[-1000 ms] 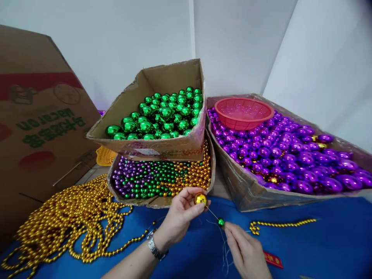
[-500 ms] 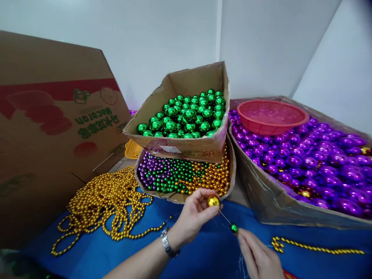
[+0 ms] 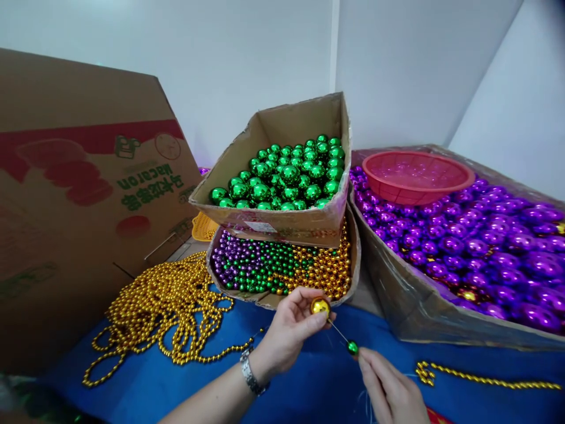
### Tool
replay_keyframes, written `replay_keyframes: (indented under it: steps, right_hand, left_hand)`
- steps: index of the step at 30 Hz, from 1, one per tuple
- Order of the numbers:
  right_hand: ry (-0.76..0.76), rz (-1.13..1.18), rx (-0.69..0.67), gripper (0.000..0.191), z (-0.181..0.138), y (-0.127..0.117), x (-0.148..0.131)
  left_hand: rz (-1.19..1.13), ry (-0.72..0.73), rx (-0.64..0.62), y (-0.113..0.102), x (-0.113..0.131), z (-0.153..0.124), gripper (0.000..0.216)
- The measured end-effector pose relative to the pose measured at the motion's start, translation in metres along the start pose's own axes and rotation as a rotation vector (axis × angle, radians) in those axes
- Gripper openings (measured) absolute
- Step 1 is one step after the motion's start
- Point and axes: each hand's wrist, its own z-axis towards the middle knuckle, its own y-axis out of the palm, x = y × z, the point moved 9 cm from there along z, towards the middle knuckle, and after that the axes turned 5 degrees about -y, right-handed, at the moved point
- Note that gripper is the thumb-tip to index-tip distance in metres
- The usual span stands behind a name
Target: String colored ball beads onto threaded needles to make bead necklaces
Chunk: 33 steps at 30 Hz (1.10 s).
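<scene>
Between the thumb and fingers of my left hand (image 3: pixel 293 321) is a shiny gold ball (image 3: pixel 320 307), larger than the loose beads behind it. A thin needle (image 3: pixel 338 332) runs from the ball down to the right, through a small green bead (image 3: pixel 352 347). At the needle's lower end, close below the green bead, the fingers of my right hand (image 3: pixel 391 386) are pinched together. Fine pale thread (image 3: pixel 367 403) hangs under that hand. Just beyond my left hand, a low carton (image 3: pixel 356 277) holds small purple, green and gold beads.
A box of green balls (image 3: pixel 282 227) rests above the low carton. On the right, a large box (image 3: pixel 397 294) of purple balls carries a red basket (image 3: pixel 417 191). Gold bead strings (image 3: pixel 163 306) lie left; a short gold strand (image 3: pixel 494 380) lies right on the blue surface (image 3: pixel 304 394).
Both hands have shifted slightly left in view, still holding the gold ball and the needle. The green bead stays on the needle below the ball. The surroundings have shifted slightly right in the picture.
</scene>
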Motion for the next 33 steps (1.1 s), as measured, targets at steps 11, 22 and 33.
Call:
replay_keyframes:
  steps: [11, 22, 33]
  right_hand:
    - [0.038, 0.027, 0.025, 0.022, -0.001, 0.0021, 0.001]
    - [0.05, 0.088, -0.011, 0.022, -0.0021, 0.0019, -0.0002]
    - [0.099, 0.121, -0.031, 0.021, 0.0018, 0.0021, -0.0003]
  left_hand:
    - [0.043, 0.076, 0.014, -0.0019, 0.0065, -0.0046, 0.031]
    - [0.037, 0.06, -0.011, -0.0017, 0.0024, -0.0047, 0.034]
    - [-0.002, 0.018, -0.016, -0.004, -0.0017, -0.0033, 0.032]
